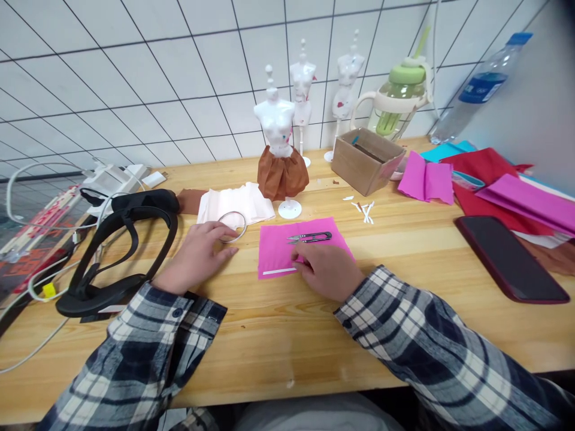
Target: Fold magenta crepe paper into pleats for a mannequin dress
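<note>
A bright pink sheet (275, 248), cloth or paper, lies flat before me. Along its near edge runs a narrow white strip (278, 271), its right part hidden by my right hand (330, 269). That hand is closed, fingers curled down over the sheet; what they pinch, if anything, is hidden. Thread snips (317, 237) lie on the sheet just beyond the knuckles. To the left, my left hand (197, 254) rests open on the table, thumb apart, its fingertips touching a thin ring (245, 226), perhaps a tape roll. Pale folded cloth (215, 206) lies behind the ring.
A small white dress form (275, 123) wears a brown skirt (283, 173). Behind are two more forms. White scraps (366, 212), a cardboard box (363, 164), a phone (512, 257) and coloured pieces (485, 179) lie right. A black headset strap (76, 305) and cables lie left.
</note>
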A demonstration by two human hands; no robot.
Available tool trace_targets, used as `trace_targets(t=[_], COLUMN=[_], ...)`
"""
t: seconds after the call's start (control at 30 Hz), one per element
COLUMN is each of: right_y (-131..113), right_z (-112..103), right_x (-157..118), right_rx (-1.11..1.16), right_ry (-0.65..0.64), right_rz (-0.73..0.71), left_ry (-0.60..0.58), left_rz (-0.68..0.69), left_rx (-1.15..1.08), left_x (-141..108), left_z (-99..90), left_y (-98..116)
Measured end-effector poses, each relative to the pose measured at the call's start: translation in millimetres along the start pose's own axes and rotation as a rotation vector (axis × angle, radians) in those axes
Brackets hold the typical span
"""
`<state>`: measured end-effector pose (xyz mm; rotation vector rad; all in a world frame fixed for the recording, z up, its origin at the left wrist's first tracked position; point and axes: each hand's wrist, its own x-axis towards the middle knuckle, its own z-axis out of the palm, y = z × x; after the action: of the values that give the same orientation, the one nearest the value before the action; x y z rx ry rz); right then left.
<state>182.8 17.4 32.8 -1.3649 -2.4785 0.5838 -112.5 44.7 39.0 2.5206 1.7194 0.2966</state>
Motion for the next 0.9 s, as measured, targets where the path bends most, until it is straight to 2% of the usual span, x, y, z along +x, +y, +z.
trace_targets(t=[0.07, 0.17, 0.3, 0.37, 0.53, 0.67, 0.77, 0.9], right_y=[-2, -4, -6, -6, -8, -9, -12, -15], right_z=[-1, -1, 2, 3, 3, 1, 0, 1], right_x=[-2, -3, -2, -3, -5, -6, -7, -8], right_rx=[-0.031, -0.117, -0.183, -0.183, -0.075, 0.137, 0.346, 0.498], right_ry=[-0.031, -0.126, -0.212, -0.204, -0.067, 0.150, 0.272, 0.350], right_rz=[-0.073, -0.155, -0.152, -0.149, -0.153, -0.122, -0.068, -0.114], left_ry=[-0.021, -0.081, -0.068, -0.036, 0.066, 0.195, 0.181, 0.137], left_rz=[-0.058, -0.067, -0.073, -0.085, -0.068, -0.012, 0.151, 0.291], left_rx=[0.134, 0.211, 0.252, 0.263, 0.147, -0.118, -0.260, -0.286], left_x=[-2, -6, -7, -5, 0, -3, -9, -14], left_z=[-0.7, -3.3, -5.9, -6.3, -6.2, -1.9, 3.6, 8.4], left_y=[-9, -10, -4, -1, 12, 42, 69, 91])
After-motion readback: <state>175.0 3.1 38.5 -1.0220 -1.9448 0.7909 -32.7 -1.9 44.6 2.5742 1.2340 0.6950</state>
